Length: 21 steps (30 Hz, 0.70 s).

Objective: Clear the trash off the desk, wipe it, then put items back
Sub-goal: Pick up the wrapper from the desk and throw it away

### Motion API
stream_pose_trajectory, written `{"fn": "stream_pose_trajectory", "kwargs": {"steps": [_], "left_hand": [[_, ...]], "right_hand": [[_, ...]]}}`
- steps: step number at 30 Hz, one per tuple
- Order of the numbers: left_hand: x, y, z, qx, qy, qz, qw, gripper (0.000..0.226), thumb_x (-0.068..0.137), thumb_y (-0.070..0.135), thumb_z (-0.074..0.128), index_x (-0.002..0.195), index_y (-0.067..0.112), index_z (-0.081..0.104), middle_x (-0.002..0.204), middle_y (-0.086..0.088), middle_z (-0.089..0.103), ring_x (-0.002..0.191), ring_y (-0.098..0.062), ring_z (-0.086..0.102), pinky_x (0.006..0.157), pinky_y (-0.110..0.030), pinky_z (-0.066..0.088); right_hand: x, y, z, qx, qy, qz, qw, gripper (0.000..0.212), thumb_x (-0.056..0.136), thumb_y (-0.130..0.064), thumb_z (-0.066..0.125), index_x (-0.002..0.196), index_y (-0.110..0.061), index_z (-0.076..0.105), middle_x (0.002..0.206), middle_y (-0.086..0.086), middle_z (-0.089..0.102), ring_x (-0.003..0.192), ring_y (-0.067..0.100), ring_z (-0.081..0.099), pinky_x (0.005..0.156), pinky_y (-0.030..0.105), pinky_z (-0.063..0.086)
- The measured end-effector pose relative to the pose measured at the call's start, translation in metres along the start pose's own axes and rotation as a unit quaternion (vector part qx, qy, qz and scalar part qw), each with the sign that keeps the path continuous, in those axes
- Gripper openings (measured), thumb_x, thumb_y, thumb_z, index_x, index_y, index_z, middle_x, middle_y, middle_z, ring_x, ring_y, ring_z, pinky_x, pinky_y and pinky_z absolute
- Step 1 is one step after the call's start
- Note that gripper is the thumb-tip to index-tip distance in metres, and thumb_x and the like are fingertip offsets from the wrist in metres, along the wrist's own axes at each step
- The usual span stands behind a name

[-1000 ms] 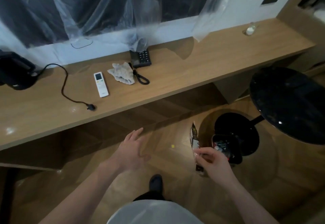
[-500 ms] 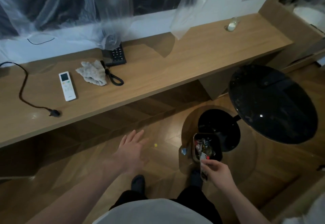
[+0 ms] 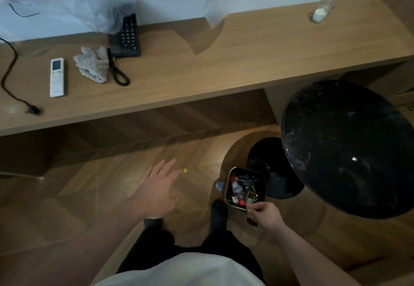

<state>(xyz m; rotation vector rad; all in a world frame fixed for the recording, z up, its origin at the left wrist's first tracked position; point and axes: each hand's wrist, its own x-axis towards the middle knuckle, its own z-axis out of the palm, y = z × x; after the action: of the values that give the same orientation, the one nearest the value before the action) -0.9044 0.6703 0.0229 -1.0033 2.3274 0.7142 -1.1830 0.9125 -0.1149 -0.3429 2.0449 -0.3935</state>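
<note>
The right hand (image 3: 265,215) grips a dark wrapper (image 3: 251,217) between curled fingers and thumb; the wrapper hangs at the near rim of the trash bin (image 3: 228,187), partly hidden by the hand; compared with the earlier frames the hand sits directly at the bin rim, whereas one second ago it held the wrapper upright in the air, short of the bin. The bin stands on the wooden floor (image 3: 89,196), just beside the black stool base (image 3: 268,169), and holds mixed refuse including a red-and-white can; a small round object (image 3: 219,185) lies on the floor touching the bin's left side.

The left hand (image 3: 156,193) is released, fingers straight and spread, holding nothing; it hovers over the floor as in the earlier frames; a small yellow scrap (image 3: 185,170) lies on the floor just beyond its fingertips.

The black round stool seat (image 3: 345,146) fills the right side; the view has shifted so that it appears larger than before.

On the desk (image 3: 224,61) the layout is unchanged: a white remote (image 3: 57,77), a crumpled grey cloth (image 3: 93,64) just beside it, a black telephone (image 3: 127,36) with its coiled cord touching the cloth, a black power cable (image 3: 10,68) at the left edge, and a small glass (image 3: 320,12) at the far right; clear plastic sheeting (image 3: 89,0) hangs over the telephone.
</note>
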Motion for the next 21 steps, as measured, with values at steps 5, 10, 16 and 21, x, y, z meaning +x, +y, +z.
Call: {"fn": "stream_pose_trajectory", "kwargs": {"steps": [5, 10, 16, 21], "left_hand": [[0.021, 0.042, 0.025, -0.015, 0.003, -0.018, 1.0, 0.083, 0.093, 0.055, 0.056, 0.164, 0.034, 0.018, 0.174, 0.003, -0.001, 0.16, -0.023, 0.002, 0.13, -0.044, 0.009], [0.033, 0.066, 0.03, -0.013, -0.012, -0.039, 0.999, 0.079, 0.098, 0.051, 0.057, 0.165, 0.032, 0.02, 0.174, 0.005, -0.003, 0.16, -0.021, -0.002, 0.128, -0.041, 0.001], [0.047, 0.085, 0.027, -0.045, -0.007, -0.072, 0.996, 0.075, 0.1, 0.05, 0.056, 0.164, 0.032, 0.022, 0.174, 0.007, 0.001, 0.16, -0.02, -0.001, 0.129, -0.04, 0.005], [0.042, 0.092, 0.02, -0.068, 0.011, -0.068, 0.995, 0.079, 0.093, 0.052, 0.057, 0.163, 0.031, 0.025, 0.173, 0.004, 0.005, 0.16, -0.024, 0.003, 0.13, -0.046, 0.011]], "right_hand": [[0.059, 0.019, -0.019, -0.069, -0.045, 0.001, 0.997, 0.026, 0.09, -0.034, 0.073, 0.065, -0.029, 0.079, 0.072, -0.006, 0.076, 0.08, 0.015, 0.074, 0.077, 0.034, 0.06], [0.111, 0.02, -0.03, -0.124, -0.082, 0.006, 0.989, 0.024, 0.092, -0.029, 0.07, 0.069, -0.031, 0.076, 0.091, -0.001, 0.077, 0.094, 0.023, 0.071, 0.086, 0.034, 0.058], [0.119, -0.01, -0.047, -0.127, -0.109, 0.037, 0.985, 0.046, 0.087, -0.029, 0.08, 0.131, -0.02, 0.069, 0.136, 0.004, 0.065, 0.129, 0.025, 0.059, 0.103, 0.028, 0.045], [0.084, -0.04, -0.051, -0.154, -0.12, -0.013, 0.981, 0.037, 0.097, -0.027, 0.068, 0.133, -0.02, 0.066, 0.137, 0.004, 0.063, 0.127, 0.024, 0.058, 0.105, 0.031, 0.045]]}}
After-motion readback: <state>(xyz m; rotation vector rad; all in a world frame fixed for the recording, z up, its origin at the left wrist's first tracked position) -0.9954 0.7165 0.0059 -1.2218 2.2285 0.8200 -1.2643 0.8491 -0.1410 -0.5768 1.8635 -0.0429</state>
